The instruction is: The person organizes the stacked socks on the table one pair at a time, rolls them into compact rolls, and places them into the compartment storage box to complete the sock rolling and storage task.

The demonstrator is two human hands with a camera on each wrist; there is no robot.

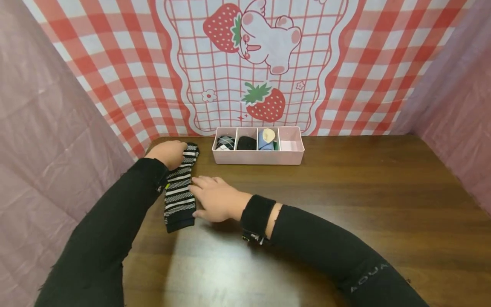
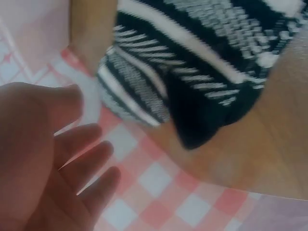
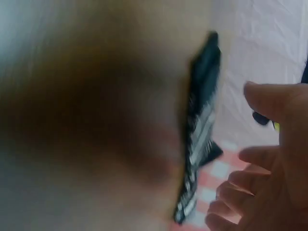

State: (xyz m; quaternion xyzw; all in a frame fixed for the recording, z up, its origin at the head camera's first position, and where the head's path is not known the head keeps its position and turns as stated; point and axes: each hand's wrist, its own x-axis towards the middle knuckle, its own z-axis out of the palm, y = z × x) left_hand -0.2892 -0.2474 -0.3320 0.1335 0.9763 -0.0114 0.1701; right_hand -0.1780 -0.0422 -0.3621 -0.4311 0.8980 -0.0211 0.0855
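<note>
A black, white and grey striped sock [image 1: 179,196] lies lengthwise on the table, its dark cuff toward me. In the left wrist view the dark heel and striped toe of the sock [image 2: 192,57] show. My left hand [image 1: 168,154] hovers by the far end of the sock, and in its wrist view the loosely bent fingers [image 2: 86,149] hold nothing. My right hand [image 1: 216,199] is beside the sock's right edge near the cuff, fingers spread and extended. In the right wrist view the sock [image 3: 199,115] appears edge-on, apart from the thumb.
At the back of the wooden table [image 1: 364,204] stands a pink divided box [image 1: 258,158]. Its compartments hold a rolled argyle sock [image 1: 225,143], a black bundle [image 1: 246,143] and a blue bundle with a cream end [image 1: 266,140]. A checked cloth [image 1: 126,59] hangs behind.
</note>
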